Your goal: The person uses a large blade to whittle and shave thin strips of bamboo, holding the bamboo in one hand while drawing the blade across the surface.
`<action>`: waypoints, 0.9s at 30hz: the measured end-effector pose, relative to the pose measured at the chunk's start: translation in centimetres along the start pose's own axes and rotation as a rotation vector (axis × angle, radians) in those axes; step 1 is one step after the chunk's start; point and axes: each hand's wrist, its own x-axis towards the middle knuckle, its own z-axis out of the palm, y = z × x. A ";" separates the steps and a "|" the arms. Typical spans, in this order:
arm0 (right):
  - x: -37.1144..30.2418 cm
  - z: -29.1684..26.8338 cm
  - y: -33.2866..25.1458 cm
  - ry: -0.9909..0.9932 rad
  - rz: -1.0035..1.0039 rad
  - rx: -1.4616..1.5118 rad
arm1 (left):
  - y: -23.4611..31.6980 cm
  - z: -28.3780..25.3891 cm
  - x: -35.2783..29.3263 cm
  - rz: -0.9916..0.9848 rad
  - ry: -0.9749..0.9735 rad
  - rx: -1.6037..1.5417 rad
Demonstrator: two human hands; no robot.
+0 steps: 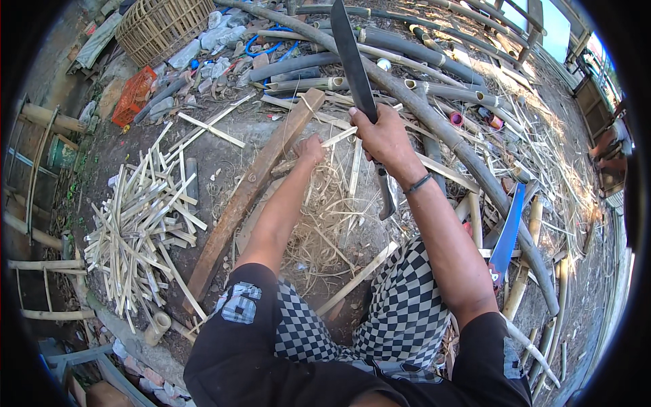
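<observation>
My right hand point(386, 136) is closed round a machete point(354, 64), its long dark blade pointing up and away from me. Below that fist the handle's end sticks out toward my knees. My left hand point(310, 150) grips a pale bamboo strip point(339, 138). The strip slants up to the right, its end close to my right fist; whether they touch, I cannot tell. Under and beside my left hand lies a long brown wooden beam point(247, 180), running from upper right to lower left. Thin curled shavings point(322, 210) cover the ground between my arms.
A heap of split bamboo strips point(139, 227) lies at left. A blue-bladed saw point(508, 230) leans at right near a long bamboo pole point(468, 149). An orange crate point(134, 95) and a woven basket point(163, 27) stand far left. More bamboo poles point(420, 51) lie ahead.
</observation>
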 end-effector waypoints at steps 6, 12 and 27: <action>0.3 0.4 -0.8 0.037 -0.065 0.086 | 3.7 -6.7 -0.2 0.166 0.416 0.028; -0.1 -0.6 -2.2 0.142 0.041 0.423 | 4.5 -15.8 -4.2 0.259 0.675 0.022; -2.2 0.8 -7.4 0.051 0.093 1.300 | -1.1 -26.9 -21.3 0.559 0.358 -0.268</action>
